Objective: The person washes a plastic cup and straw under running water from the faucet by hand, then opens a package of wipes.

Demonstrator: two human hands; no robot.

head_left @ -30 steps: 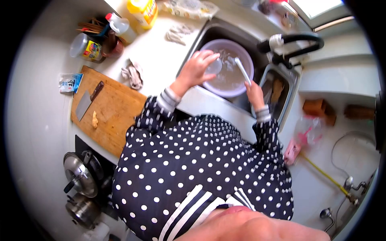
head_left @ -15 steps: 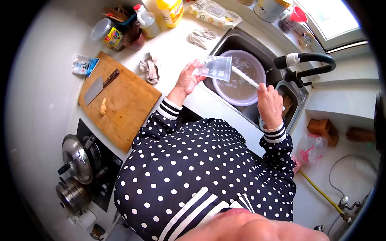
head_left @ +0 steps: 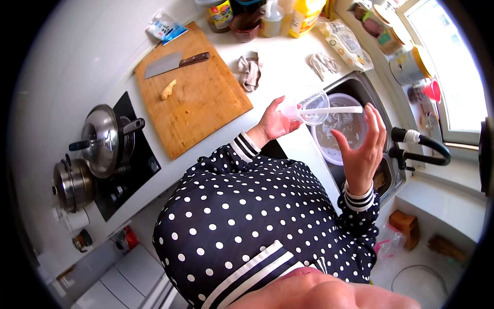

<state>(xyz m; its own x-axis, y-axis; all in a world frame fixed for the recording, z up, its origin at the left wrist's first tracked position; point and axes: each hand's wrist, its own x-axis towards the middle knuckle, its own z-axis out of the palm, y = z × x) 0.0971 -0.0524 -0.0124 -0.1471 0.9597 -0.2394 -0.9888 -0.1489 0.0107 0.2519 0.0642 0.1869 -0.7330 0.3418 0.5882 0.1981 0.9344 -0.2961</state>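
Observation:
My left hand (head_left: 279, 119) grips a clear plastic cup (head_left: 318, 117) from its base, tilted with the mouth towards the sink. Inside the cup sits one end of a white stick-like handle (head_left: 334, 109); whatever is on that end is blurred. My right hand (head_left: 364, 141) is open at the handle's free end, thumb and fingers apart. Whether a fingertip touches the handle I cannot tell. Beneath both hands, a pale purple basin (head_left: 330, 157) of cloudy water with see-through pieces in it stands in the sink (head_left: 358, 82).
Left on the counter lies a wooden cutting board (head_left: 216, 110) with a cleaver (head_left: 175, 63) and a piece of ginger (head_left: 168, 89). Crumpled cloths (head_left: 250, 71) lie behind. A black faucet (head_left: 427, 146) arches at the right. A lidded pan (head_left: 100, 141) is on the stove.
My right hand has let go of the white handle and opened. The handle has gone deeper into the cup in my left hand. The view has turned and shifted left.

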